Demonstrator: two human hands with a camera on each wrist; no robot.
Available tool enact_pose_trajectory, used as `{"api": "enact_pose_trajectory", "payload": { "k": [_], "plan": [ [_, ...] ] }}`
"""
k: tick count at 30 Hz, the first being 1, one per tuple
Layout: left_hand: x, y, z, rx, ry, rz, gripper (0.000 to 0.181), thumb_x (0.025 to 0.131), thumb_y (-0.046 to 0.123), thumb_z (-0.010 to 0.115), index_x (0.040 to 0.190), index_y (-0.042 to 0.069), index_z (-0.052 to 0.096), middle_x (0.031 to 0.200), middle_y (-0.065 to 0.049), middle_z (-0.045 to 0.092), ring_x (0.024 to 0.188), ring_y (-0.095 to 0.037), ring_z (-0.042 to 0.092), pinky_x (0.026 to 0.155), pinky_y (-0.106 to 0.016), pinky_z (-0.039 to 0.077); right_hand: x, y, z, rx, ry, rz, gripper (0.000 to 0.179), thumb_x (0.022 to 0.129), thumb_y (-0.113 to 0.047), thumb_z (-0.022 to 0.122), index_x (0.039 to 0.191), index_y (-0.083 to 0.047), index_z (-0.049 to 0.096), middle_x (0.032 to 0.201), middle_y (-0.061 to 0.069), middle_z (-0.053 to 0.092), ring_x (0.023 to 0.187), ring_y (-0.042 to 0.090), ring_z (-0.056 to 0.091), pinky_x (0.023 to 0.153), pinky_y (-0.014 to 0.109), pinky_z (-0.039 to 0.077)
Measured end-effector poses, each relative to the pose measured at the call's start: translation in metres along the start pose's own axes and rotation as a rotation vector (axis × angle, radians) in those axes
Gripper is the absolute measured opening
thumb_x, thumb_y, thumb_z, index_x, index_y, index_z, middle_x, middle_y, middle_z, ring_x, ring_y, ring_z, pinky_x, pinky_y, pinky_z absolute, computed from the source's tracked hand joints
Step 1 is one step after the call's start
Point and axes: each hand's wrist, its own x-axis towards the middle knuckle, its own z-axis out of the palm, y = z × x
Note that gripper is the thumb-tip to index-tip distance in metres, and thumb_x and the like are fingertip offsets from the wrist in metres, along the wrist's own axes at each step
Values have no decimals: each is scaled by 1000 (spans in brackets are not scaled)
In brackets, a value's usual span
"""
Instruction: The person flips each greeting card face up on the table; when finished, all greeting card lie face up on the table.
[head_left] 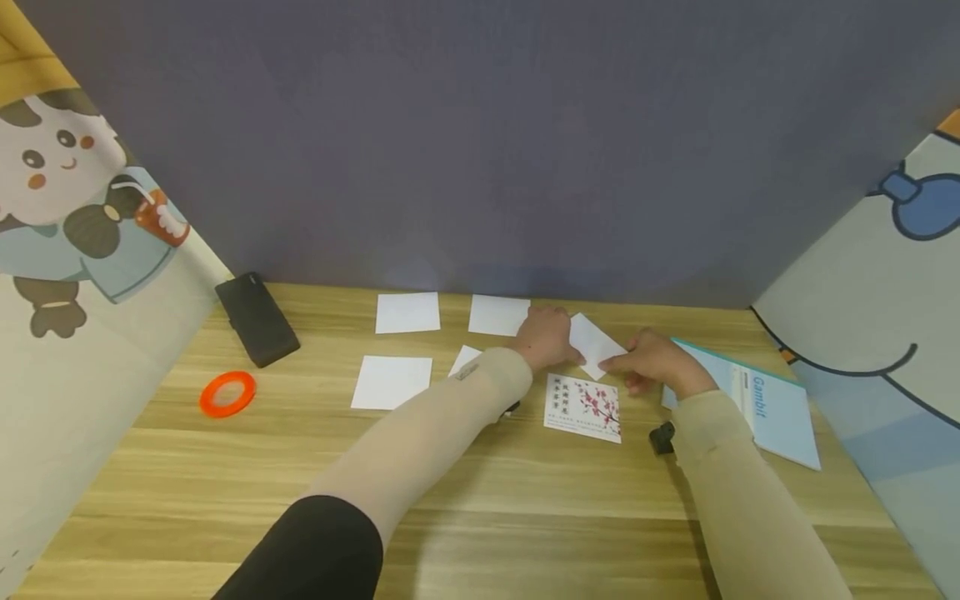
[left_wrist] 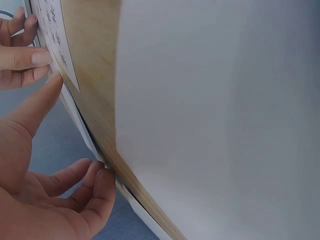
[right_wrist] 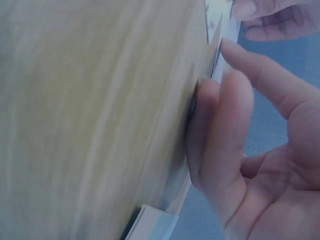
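Between my two hands, a small white card (head_left: 594, 343) sits at a slant toward the back of the table. My left hand (head_left: 546, 340) holds it from the left, thumb at the near side and bent fingers at the far end. From the right, my right hand (head_left: 660, 362) pinches its near corner; the thumb (right_wrist: 245, 62) and bent fingers show in the right wrist view. How firmly each hand grips is hard to see. Just in front lies a printed card (head_left: 582, 408) with pink blossoms and dark writing.
Several blank white cards, including one at the left (head_left: 392, 382), lie toward the back; my left arm partly covers one (head_left: 463, 358). A light-blue Gambit packet (head_left: 783, 417) is at the right. An orange ring (head_left: 227, 394) and black case (head_left: 257, 320) lie left. A grey panel (head_left: 480, 150) rises behind.
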Motion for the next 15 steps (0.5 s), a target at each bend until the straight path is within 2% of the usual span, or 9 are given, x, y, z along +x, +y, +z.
{"api": "enact_pose_trajectory", "payload": {
  "k": [6, 12, 15],
  "plan": [
    [3, 1, 0, 6, -4, 7, 58, 86, 49, 89, 121, 5, 75, 131, -9, 74, 125, -28, 67, 128, -46, 40, 2, 0, -1, 0, -5, -3, 37, 99, -33, 78, 84, -9, 54, 67, 0, 57, 57, 10, 60, 62, 31, 62],
    [4, 2, -2, 0, -23, 0, 59, 87, 48, 88, 123, 4, 73, 133, -11, 74, 128, -30, 67, 130, -49, 38, 3, 0, -1, 14, -6, -3, 50, 100, -31, 78, 73, -18, 38, 65, 0, 54, 56, 10, 60, 62, 29, 62],
    [5, 0, -4, -15, -28, 0, 51, 90, 43, 86, 120, 3, 74, 130, -11, 75, 121, -28, 69, 123, -45, 47, 4, 0, 0, 21, -5, 1, 52, 99, -31, 78, 72, -19, 35, 65, 0, 54, 56, 10, 59, 62, 29, 62]
  ]
}}
